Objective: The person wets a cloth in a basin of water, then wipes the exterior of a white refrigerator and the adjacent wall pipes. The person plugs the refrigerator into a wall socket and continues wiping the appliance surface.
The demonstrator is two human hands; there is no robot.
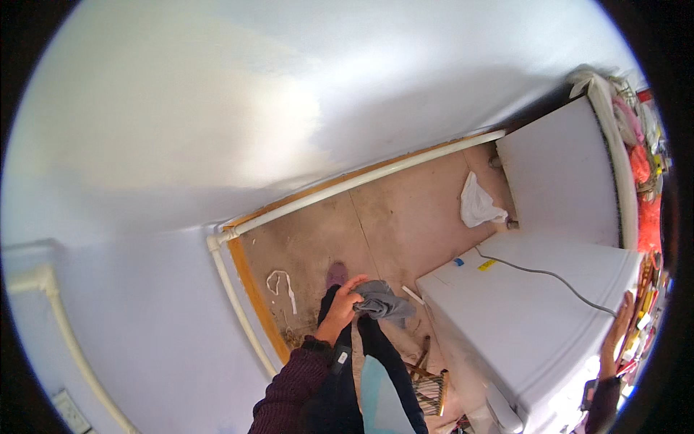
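Bunched in my left hand (344, 305) is a grey cloth (382, 300), held above the floor in front of my legs. Far to the right, my right hand (619, 326) rests at the upper edge of a white appliance cabinet (531, 304), fingers extended, with no object seen in it. A grey cable (547, 270) runs across the cabinet's panel and ends near that hand. Blue and yellow stickers (487, 265) are on the same panel.
White pipes (347, 185) follow the wall bases. On the floor lie a white plastic bag (477, 202), a white strap (291, 293) and a small white strip (413, 294). A woven-seat stool (431, 393) stands beside my legs. Assorted items crowd the right rim; a wall socket (70, 412) is lower left.
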